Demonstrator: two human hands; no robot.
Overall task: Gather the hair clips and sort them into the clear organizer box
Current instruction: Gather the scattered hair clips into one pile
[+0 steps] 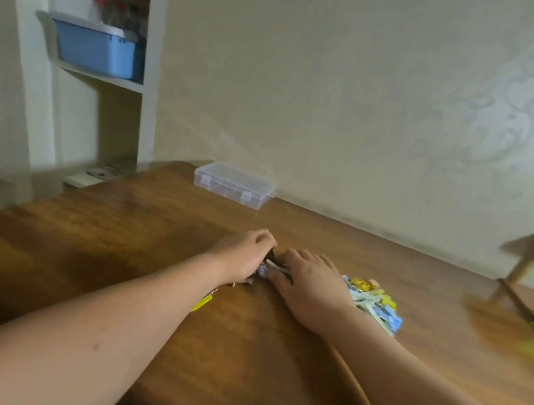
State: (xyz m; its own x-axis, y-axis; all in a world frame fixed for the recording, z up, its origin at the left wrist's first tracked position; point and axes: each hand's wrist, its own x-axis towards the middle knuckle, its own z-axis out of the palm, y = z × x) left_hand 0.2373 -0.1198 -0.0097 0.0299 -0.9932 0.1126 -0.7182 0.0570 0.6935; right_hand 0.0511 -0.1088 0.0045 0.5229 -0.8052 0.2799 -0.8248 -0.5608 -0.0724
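I saw one clear organizer box (233,185), its long side along the wall at the tabletop's (137,228) far edge, well apart from both hands. A small bunch of hair clips (276,266) sat between them. The left hand (242,256) had its fingers curled onto it, and the right hand (310,287) lay with fingers spread flat against it. A blurred second pile (373,303) lay beside the right wrist. I couldn't count either.

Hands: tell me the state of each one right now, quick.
Left hand: fingers curled around a few hair clips.
Right hand: open, fingers spread, pressing on the same clips.
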